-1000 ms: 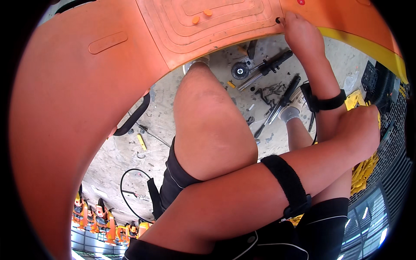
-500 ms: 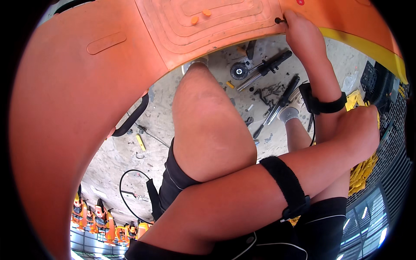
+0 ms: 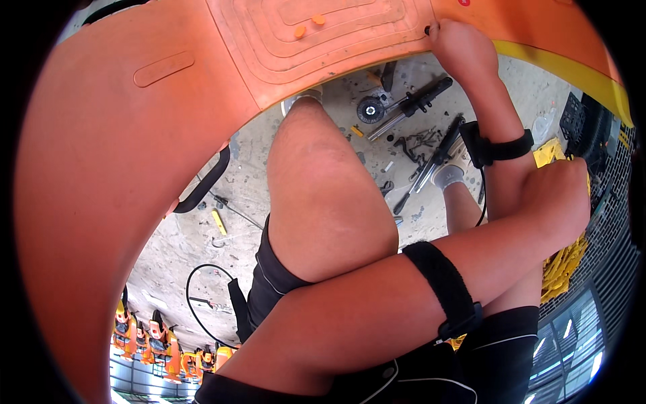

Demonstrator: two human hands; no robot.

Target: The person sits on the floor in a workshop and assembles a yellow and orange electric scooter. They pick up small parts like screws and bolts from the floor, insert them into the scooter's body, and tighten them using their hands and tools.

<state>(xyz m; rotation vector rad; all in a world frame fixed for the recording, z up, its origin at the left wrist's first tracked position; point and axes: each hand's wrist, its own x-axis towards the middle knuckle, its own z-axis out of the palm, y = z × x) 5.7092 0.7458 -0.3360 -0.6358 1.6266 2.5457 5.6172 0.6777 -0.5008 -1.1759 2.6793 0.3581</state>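
Observation:
My right hand (image 3: 464, 48) is raised to the edge of a large orange moulded panel (image 3: 336, 50). Its fingers are closed on a small dark round-headed pin (image 3: 427, 30), and most of the pin is hidden by the hand. My left forearm lies across my lap and over the right arm. At its end, my left hand (image 3: 558, 195) appears bent over beside a bright yellow object (image 3: 566, 269) on the right; its fingers are hidden from view. Black straps sit around both forearms.
On the concrete floor lie black-and-silver tubular parts (image 3: 410, 108), a black disc (image 3: 371, 110), loose metal tools (image 3: 420, 141) and a yellow-handled tool (image 3: 219, 221). A curved black handle (image 3: 205, 183) sits at the left panel. A black crate (image 3: 572, 121) stands far right.
My right hand has shifted slightly left and down along the panel, and less of the pin's shaft shows now. My left arm stays in place.

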